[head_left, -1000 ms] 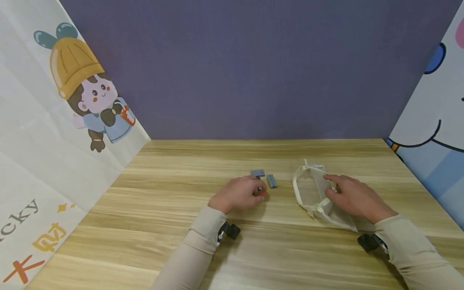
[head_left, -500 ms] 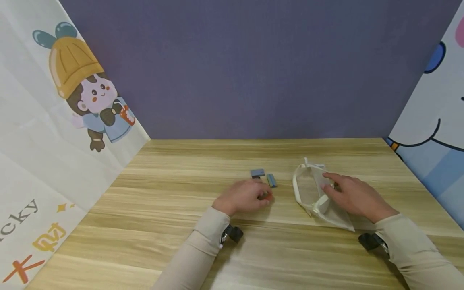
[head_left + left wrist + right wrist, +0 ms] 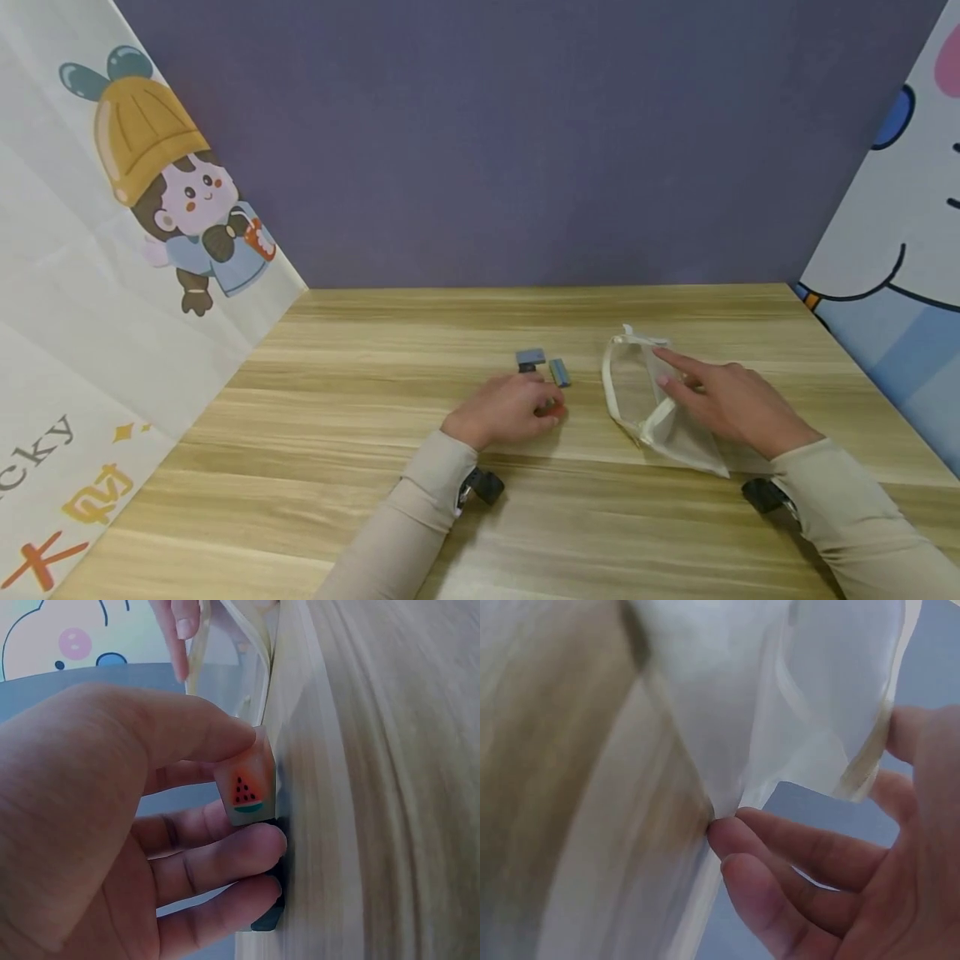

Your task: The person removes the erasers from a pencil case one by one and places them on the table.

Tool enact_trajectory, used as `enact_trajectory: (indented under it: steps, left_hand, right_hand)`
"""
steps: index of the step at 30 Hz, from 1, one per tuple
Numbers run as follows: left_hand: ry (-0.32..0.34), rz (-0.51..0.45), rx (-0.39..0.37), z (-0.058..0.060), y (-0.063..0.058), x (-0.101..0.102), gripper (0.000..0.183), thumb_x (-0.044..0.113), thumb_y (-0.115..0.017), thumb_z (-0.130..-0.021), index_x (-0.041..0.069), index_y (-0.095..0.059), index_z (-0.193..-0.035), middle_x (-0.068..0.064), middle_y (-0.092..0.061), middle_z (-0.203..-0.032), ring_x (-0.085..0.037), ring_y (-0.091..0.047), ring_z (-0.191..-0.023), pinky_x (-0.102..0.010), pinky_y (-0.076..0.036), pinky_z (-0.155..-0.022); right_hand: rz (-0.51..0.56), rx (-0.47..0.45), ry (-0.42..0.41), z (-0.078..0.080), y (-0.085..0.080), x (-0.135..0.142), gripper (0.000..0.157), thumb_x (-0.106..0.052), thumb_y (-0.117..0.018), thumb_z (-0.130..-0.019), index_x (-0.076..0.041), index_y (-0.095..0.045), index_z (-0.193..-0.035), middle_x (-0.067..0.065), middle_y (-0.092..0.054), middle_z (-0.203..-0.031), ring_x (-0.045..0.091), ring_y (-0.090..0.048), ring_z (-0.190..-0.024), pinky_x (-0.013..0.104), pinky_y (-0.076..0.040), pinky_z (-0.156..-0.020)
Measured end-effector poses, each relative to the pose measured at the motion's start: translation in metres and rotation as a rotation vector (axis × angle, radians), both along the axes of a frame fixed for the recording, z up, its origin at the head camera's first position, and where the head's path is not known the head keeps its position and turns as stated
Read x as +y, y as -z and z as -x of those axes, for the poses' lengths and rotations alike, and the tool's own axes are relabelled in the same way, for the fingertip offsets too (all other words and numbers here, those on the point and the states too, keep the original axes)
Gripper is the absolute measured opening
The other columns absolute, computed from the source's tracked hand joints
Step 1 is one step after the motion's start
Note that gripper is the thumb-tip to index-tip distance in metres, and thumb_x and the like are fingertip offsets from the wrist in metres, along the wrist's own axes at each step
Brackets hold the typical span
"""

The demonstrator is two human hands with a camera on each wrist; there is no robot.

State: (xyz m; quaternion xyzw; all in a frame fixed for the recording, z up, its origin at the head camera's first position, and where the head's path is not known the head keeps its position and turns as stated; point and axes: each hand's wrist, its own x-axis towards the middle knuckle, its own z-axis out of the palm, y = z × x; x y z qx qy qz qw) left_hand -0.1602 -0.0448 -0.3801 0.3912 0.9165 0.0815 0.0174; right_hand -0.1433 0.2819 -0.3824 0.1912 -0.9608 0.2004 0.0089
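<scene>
My left hand (image 3: 504, 408) pinches a small pale block (image 3: 246, 791) printed with a red watermelon slice, just above the table. Beyond its fingers are a flat grey-blue piece (image 3: 529, 356), a narrow blue-green piece (image 3: 560, 372) and a dark piece (image 3: 527, 367) that the hand partly hides. To the right, a see-through white bag (image 3: 611, 387) with a pale trimmed mouth lies on the table, its mouth held apart towards the left. My right hand (image 3: 738, 410) grips the bag's right edge between thumb and fingers, the index finger stretched along it.
The wood-grain table (image 3: 300, 467) ends at a dark purple back panel (image 3: 525, 150). Printed cartoon sheets flank it, one on the left (image 3: 67, 317) and one on the right (image 3: 885, 242).
My left hand has drawn slightly right and towards me with the watermelon block, uncovering more of the dark piece. My right hand stays on the bag.
</scene>
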Motion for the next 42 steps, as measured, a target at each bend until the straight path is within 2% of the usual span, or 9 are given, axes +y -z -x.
enact_trajectory:
  steps: [5, 8, 15, 18, 26, 32, 37, 40, 42]
  left_hand:
    - [-0.005, 0.006, -0.011, -0.002, 0.001, 0.000, 0.020, 0.031, -0.062, -0.100, 0.026, -0.071, -0.117, 0.011, -0.063, -0.105, -0.001, -0.053, -0.085, -0.021, -0.045, -0.070]
    - [-0.002, 0.016, -0.003, -0.002, 0.001, 0.001, 0.021, 0.031, -0.062, -0.100, 0.026, -0.071, -0.117, 0.010, -0.064, -0.107, -0.001, -0.054, -0.086, -0.021, -0.046, -0.071]
    - [-0.002, 0.041, 0.005, -0.003, 0.001, 0.003, 0.024, 0.033, -0.067, -0.096, 0.027, -0.070, -0.119, 0.011, -0.063, -0.104, -0.001, -0.054, -0.085, -0.021, -0.046, -0.070]
    - [-0.006, 0.049, 0.017, -0.003, 0.002, 0.004, 0.026, 0.035, -0.069, -0.095, 0.028, -0.070, -0.120, 0.010, -0.063, -0.104, -0.001, -0.055, -0.086, -0.021, -0.046, -0.070]
    - [-0.010, 0.052, 0.013, -0.004, 0.001, 0.007, 0.029, 0.037, -0.071, -0.094, 0.029, -0.069, -0.122, 0.009, -0.063, -0.107, -0.002, -0.055, -0.087, -0.021, -0.046, -0.071]
    - [-0.016, 0.042, 0.018, -0.004, 0.000, 0.008, 0.029, 0.036, -0.069, -0.095, 0.028, -0.070, -0.122, 0.009, -0.064, -0.107, -0.001, -0.056, -0.087, -0.021, -0.047, -0.072]
    - [-0.009, 0.000, 0.030, -0.002, 0.002, 0.007, 0.025, 0.038, -0.065, -0.099, 0.026, -0.072, -0.119, 0.010, -0.065, -0.106, 0.000, -0.056, -0.085, -0.020, -0.046, -0.069]
    - [-0.013, -0.037, 0.029, -0.001, 0.002, 0.005, 0.023, 0.039, -0.063, -0.099, 0.026, -0.075, -0.113, 0.010, -0.066, -0.110, -0.001, -0.057, -0.089, -0.021, -0.047, -0.071]
    - [-0.031, -0.054, 0.025, 0.000, 0.001, 0.003, 0.023, 0.037, -0.061, -0.100, 0.025, -0.076, -0.111, 0.011, -0.066, -0.114, -0.001, -0.059, -0.096, -0.021, -0.048, -0.076]
  right_hand:
    - [-0.011, -0.031, 0.003, 0.001, -0.001, -0.001, 0.067, -0.055, -0.041, -0.104, -0.022, -0.026, -0.161, 0.017, -0.071, -0.116, 0.037, -0.069, -0.097, 0.062, -0.048, -0.082]
    - [-0.009, -0.042, 0.007, 0.002, -0.001, -0.001, 0.069, -0.056, -0.040, -0.104, -0.020, -0.024, -0.161, 0.018, -0.070, -0.117, 0.038, -0.069, -0.096, 0.062, -0.048, -0.082]
    - [-0.020, -0.010, 0.014, 0.003, 0.000, 0.000, 0.066, -0.054, -0.037, -0.106, -0.008, -0.039, -0.154, 0.019, -0.071, -0.114, 0.038, -0.069, -0.097, 0.062, -0.048, -0.081]
    - [-0.030, 0.003, 0.019, 0.003, 0.001, 0.000, 0.065, -0.053, -0.037, -0.106, -0.006, -0.045, -0.151, 0.019, -0.070, -0.114, 0.038, -0.069, -0.097, 0.061, -0.049, -0.079]
    - [-0.038, 0.026, 0.045, 0.002, 0.000, 0.004, 0.063, -0.051, -0.032, -0.108, -0.007, -0.048, -0.149, 0.024, -0.057, -0.138, 0.049, -0.056, -0.118, 0.067, -0.044, -0.087]
    - [-0.032, 0.028, 0.059, 0.002, -0.003, 0.008, 0.064, -0.051, -0.029, -0.108, -0.006, -0.047, -0.149, 0.024, -0.052, -0.142, 0.051, -0.050, -0.124, 0.069, -0.040, -0.092]
    - [-0.018, 0.021, 0.059, 0.002, -0.003, 0.010, 0.065, -0.052, -0.031, -0.107, -0.005, -0.049, -0.148, 0.025, -0.056, -0.137, 0.049, -0.056, -0.118, 0.067, -0.044, -0.087]
    - [-0.015, 0.017, 0.061, 0.003, -0.002, 0.009, 0.065, -0.052, -0.033, -0.107, -0.003, -0.049, -0.147, 0.025, -0.062, -0.129, 0.046, -0.062, -0.109, 0.064, -0.048, -0.080]
    - [-0.011, 0.022, 0.071, 0.003, -0.001, 0.010, 0.065, -0.052, -0.033, -0.107, -0.003, -0.050, -0.146, 0.025, -0.062, -0.128, 0.046, -0.062, -0.110, 0.064, -0.048, -0.080]
